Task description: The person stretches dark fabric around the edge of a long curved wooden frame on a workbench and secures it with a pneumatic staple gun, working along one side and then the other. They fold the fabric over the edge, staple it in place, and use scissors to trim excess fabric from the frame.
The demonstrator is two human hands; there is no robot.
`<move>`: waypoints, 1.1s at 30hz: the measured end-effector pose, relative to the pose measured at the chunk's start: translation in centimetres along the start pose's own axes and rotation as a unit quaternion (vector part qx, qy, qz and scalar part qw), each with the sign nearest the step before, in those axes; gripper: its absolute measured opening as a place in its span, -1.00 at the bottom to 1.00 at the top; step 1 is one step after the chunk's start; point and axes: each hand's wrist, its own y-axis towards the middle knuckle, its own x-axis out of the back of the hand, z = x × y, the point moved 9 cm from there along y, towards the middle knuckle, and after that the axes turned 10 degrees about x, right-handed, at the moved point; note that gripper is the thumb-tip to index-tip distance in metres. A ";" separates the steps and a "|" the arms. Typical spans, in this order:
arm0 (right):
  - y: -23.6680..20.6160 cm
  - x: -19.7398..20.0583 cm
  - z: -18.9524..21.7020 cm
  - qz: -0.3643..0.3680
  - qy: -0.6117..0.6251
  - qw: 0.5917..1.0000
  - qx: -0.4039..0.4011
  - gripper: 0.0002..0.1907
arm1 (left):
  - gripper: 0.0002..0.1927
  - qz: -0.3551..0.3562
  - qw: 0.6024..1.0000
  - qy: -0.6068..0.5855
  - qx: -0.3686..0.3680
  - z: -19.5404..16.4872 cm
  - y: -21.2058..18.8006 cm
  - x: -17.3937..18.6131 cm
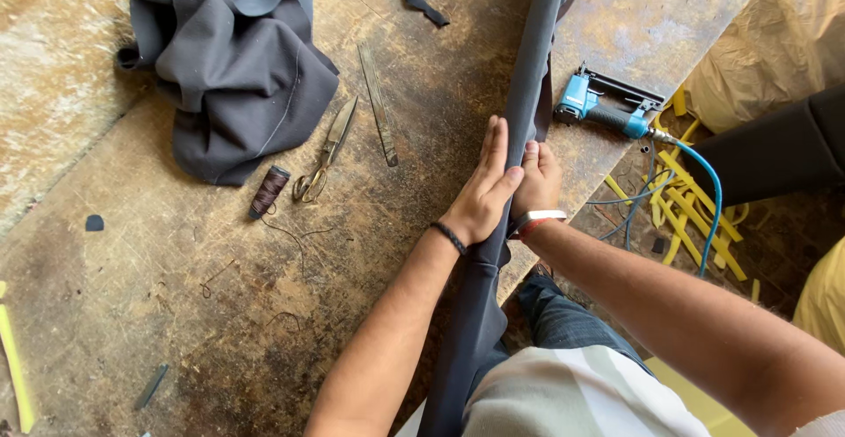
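A long narrow piece wrapped in dark grey fabric (528,85) runs from my lap up across the worn wooden bench (220,296). My left hand (487,189) lies flat on it, fingers together and stretched along the fabric. My right hand (537,182) grips the same piece from its right side, fingers curled around the edge. A dark band is on my left wrist and a light band with red on my right wrist.
A heap of dark grey fabric (231,63) lies at the back left. Scissors (326,151), a spool of dark thread (268,190) and a thin metal strip (378,107) lie left of my hands. A blue pneumatic stapler (607,107) with a blue hose rests at the right; yellow strips (695,217) litter the floor.
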 end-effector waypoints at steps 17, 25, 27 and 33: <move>-0.7 -2.1 -0.1 0.042 0.072 0.996 -0.017 -0.64 | -0.06 -0.104 0.886 0.335 0.303 -3.3 -0.3 1.3; 9.0 3.7 0.6 0.306 -0.342 0.869 0.186 -0.65 | 0.06 -0.113 0.832 0.407 0.360 -5.1 -0.5 1.6; 13.9 6.2 -0.5 0.292 -0.476 0.796 0.232 -0.48 | 0.08 -0.130 0.842 0.405 0.332 -5.5 -0.5 1.9; 19.4 7.6 -6.0 0.324 -0.469 0.818 0.080 -0.41 | 0.08 -0.146 0.842 0.395 0.338 -5.7 -0.7 2.5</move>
